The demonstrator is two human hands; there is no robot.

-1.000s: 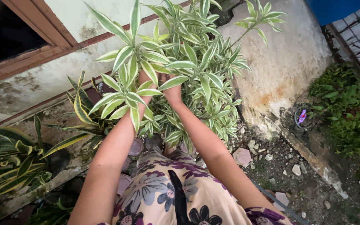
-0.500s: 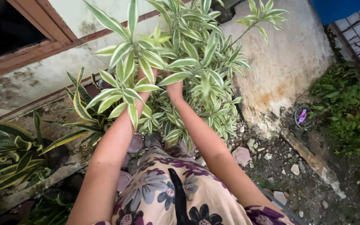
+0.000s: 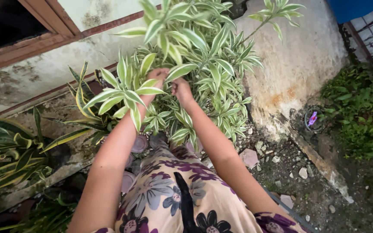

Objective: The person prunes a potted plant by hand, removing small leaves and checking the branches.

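Note:
A bushy plant (image 3: 203, 56) with green leaves edged in white grows against a stained wall in front of me. Both my arms reach into it. My left hand (image 3: 157, 76) is among the leaves at the plant's middle, its fingers curled around a leafy stem, partly hidden by a leaf rosette. My right hand (image 3: 180, 87) sits just beside it, fingers closed on a stem under a long leaf. The two hands nearly touch. Below them I see my floral dress (image 3: 182, 194).
A yellow-striped plant (image 3: 9, 159) spreads at the lower left, beside a brown wooden window frame (image 3: 35, 41). Gravel, stones and a pink tile piece (image 3: 250, 158) lie to the right. A small pot with a purple flower (image 3: 312, 120) and green weeds (image 3: 359, 112) stand further right.
Both hands have come down a little and drawn closer together inside the plant. The tall leafy stems that covered them have swung upward and away, so the hands show more.

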